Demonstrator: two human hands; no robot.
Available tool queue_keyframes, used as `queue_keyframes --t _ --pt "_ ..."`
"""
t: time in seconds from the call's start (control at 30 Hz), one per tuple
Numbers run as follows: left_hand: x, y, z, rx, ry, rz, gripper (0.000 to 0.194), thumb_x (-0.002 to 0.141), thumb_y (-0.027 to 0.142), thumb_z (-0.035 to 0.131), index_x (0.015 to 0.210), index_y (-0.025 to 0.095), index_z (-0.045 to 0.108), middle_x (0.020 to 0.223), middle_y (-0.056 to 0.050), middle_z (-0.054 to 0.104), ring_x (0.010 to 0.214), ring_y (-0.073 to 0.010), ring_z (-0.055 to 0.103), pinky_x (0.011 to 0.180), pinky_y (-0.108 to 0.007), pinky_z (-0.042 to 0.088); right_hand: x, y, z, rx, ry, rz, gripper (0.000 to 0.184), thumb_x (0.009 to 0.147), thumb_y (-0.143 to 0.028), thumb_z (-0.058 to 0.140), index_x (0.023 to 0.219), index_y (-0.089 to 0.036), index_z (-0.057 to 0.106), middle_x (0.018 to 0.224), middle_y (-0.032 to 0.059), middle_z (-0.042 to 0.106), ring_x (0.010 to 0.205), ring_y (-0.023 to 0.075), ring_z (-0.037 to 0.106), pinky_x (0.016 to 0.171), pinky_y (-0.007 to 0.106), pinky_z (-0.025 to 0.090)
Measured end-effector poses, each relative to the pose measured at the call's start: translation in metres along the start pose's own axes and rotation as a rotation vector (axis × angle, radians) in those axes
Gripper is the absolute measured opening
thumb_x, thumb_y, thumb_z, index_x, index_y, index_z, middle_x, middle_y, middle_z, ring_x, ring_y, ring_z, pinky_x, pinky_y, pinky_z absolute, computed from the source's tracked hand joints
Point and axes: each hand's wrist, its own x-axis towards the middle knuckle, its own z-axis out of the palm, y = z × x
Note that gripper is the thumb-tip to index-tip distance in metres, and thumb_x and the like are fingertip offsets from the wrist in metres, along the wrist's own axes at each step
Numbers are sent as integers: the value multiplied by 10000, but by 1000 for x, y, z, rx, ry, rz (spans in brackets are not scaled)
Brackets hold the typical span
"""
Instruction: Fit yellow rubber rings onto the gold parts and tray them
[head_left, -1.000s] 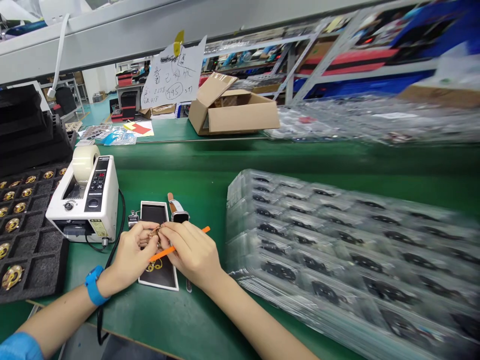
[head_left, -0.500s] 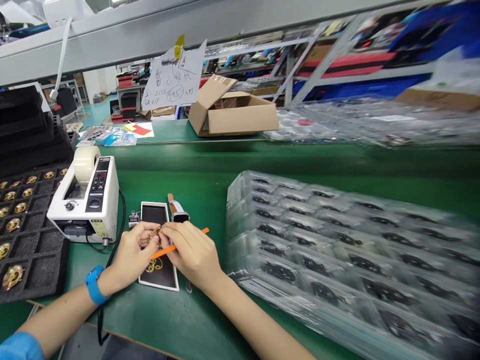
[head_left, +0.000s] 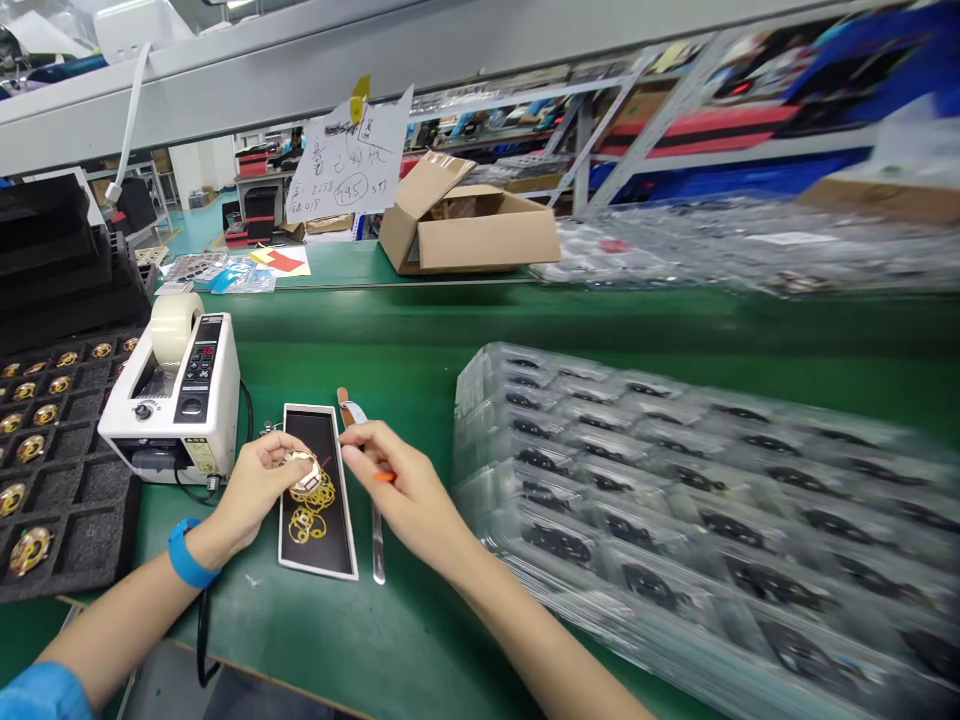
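Held between the thumb and fingers of my left hand (head_left: 262, 485) is a round gold-rimmed part (head_left: 306, 477) with a pale face, above the left side of a shallow white-edged tray (head_left: 345, 535) with a black bottom. Several thin gold rings (head_left: 307, 525) lie in that tray, some partly hidden by the part. My right hand (head_left: 397, 490) is closed at the tray's right edge, with a thin orange stick (head_left: 385, 477) between its fingers. Just beyond the right hand lies a brown strip (head_left: 343, 398). A narrow metal strip (head_left: 378, 555) extends from under the right hand.
A white tape dispenser (head_left: 214, 390) stands left of the tray, its black cable trailing beside it. Farther left, a black foam tray (head_left: 82, 480) holds several gold round parts. Stacked clear plastic trays (head_left: 480, 470) fill the right side. An open cardboard box (head_left: 487, 240) sits behind.
My hands have moved apart. The left has turned the round part so its pale face shows; the right has drawn back rightward with the orange stick, now mostly hidden. More gold rings are visible.
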Motion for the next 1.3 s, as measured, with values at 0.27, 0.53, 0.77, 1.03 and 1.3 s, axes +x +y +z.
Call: queue_keyframes --t 0.27,0.53,0.77,1.03,1.3 --pt "-2 0 -1 84 -165 1 225 677 299 700 722 149 539 558 54 519 437 -57 481 412 -170 335 -1 -7 1 75 -317 -35 219 949 -264 347 770 -206 458 704 -17 529 614 112 476 572 230 381" --pt "3 -1 -4 101 -112 31 275 724 371 689 823 121 634 623 17 532 508 -70 447 455 -190 339 3 3 7 299 -222 279 434 887 -529 362 590 -212 362 542 -40 386 508 110 372 502 251 341" --pt "-2 -12 -8 804 102 686 242 880 218 462 927 168 695 699 -39 550 661 -150 518 601 -266 445 3 -11 9 638 -206 563 473 765 -635 523 627 -183 513 505 -64 343 427 67 201 406 231 178" --pt "-32 -17 -14 834 103 622 318 862 198 500 1158 178 616 1166 -151 604 1100 -252 557 923 -418 465 2 3 9 424 -74 336 303 814 -477 546 708 -193 533 613 -13 492 467 91 366 435 230 307" --pt "-72 -7 -81 -162 595 52 423 706 484 684 890 106 636 498 55 493 373 -44 376 369 -172 233 -2 11 6 -73 105 -72 143 867 -269 514 743 -217 565 745 31 637 645 167 593 560 266 436"
